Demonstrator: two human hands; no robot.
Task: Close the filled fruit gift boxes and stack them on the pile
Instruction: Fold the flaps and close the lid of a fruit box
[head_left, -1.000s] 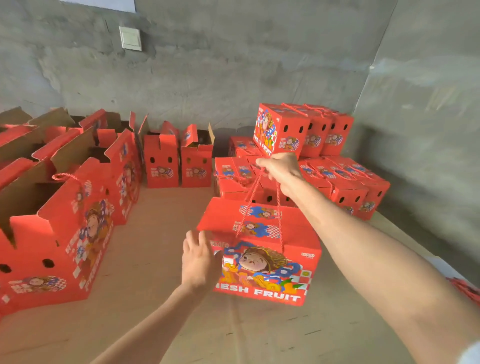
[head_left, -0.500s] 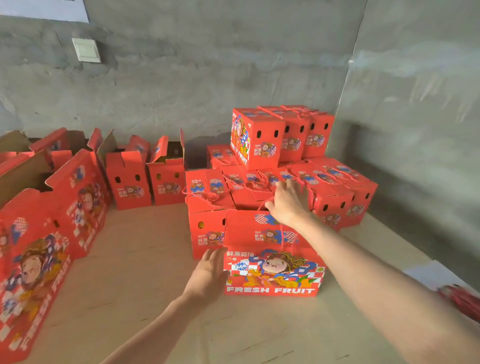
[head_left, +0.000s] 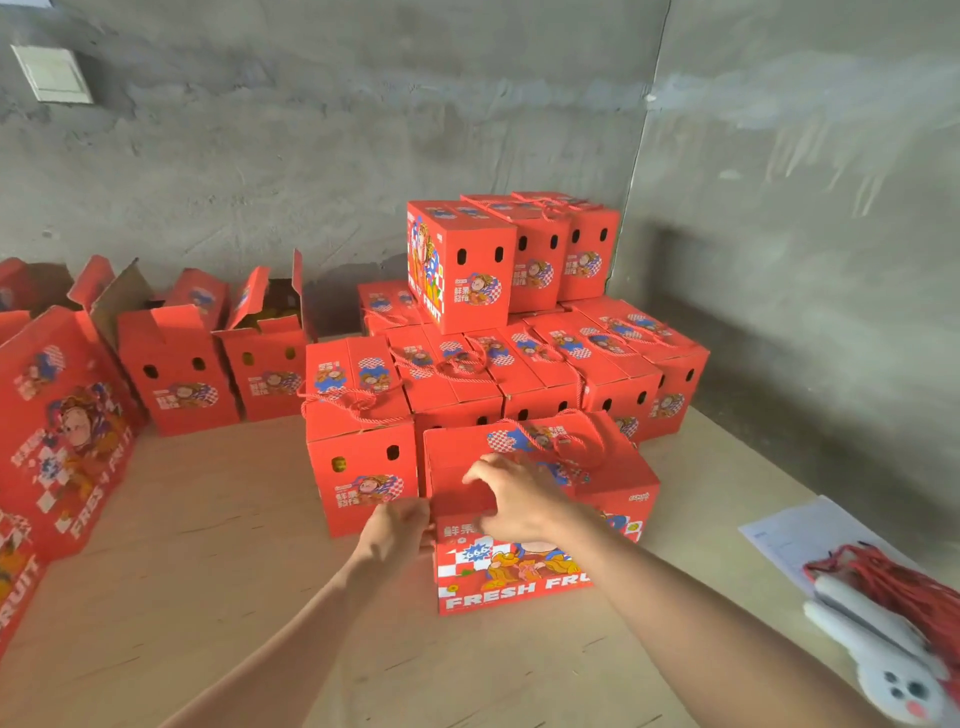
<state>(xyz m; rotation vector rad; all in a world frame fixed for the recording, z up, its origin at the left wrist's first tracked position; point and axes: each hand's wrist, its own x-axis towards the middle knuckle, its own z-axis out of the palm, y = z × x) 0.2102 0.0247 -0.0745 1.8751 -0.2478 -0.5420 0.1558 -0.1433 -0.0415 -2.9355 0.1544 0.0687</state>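
A closed red fruit gift box (head_left: 519, 582) marked FRESH FRUIT stands on the wooden floor, right in front of the pile of closed red boxes (head_left: 545, 364). Its red rope handle (head_left: 566, 441) lies slack on the lid. My right hand (head_left: 514, 499) rests across the front of the lid with loosely bent fingers. Against the box's upper left corner presses my left hand (head_left: 397, 525). Three more closed boxes (head_left: 467, 270) form a second layer at the back of the pile.
Open-flapped red boxes (head_left: 176, 374) (head_left: 265, 364) line the back wall on the left, and a bigger one (head_left: 62, 415) stands at far left. At right lie a paper sheet (head_left: 800, 535), a bundle of red ropes (head_left: 893, 587) and a white plush toy (head_left: 883, 660). Concrete walls close the corner.
The box hung from its rope in my right hand; it now stands on the floor by the pile. My right hand let go of the rope and moved onto the lid.
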